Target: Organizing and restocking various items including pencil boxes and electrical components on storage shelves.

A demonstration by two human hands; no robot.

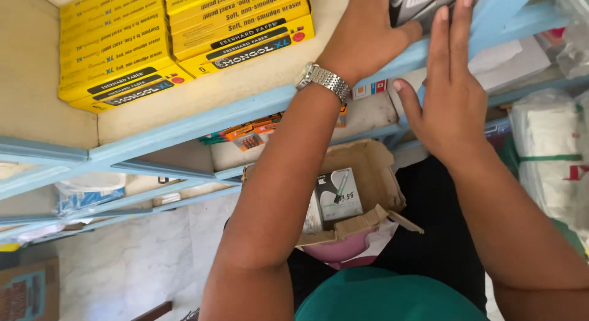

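A stockroom's pale-blue shelf (202, 121) fills the view, its racks running down to a marbled floor, seen from above the worker's lap. At the shelf's upper right edge, the left hand (362, 35), a metal watch (323, 81) at the wrist, curls its grip around the near end of a grey and black box (417, 5), fingers hidden behind it. The right hand (451, 91) lies flat and open against the box's right side and the blue upright, fingers straight, pressing rather than clasping.

The box looks like light printed card: stiff at its corners, likely to dent if squeezed at mid-panel, and smooth enough to slide along the painted shelf. Its ends and edges seem the soundest places to hold; most of it is out of frame, so its weight is a guess.

Further out, an open brown carton (377, 167) rests on the person's lap below the shelf's front edge, flaps splayed. Inside stand a few slim packs (338, 195) of the same grey kind, with room to spare. Toward the shelf's back left corner, yellow pencil boxes (178, 42) sit in two flat stacks. Plastic-wrapped white bundles (546, 152) crowd the lower racks at right.
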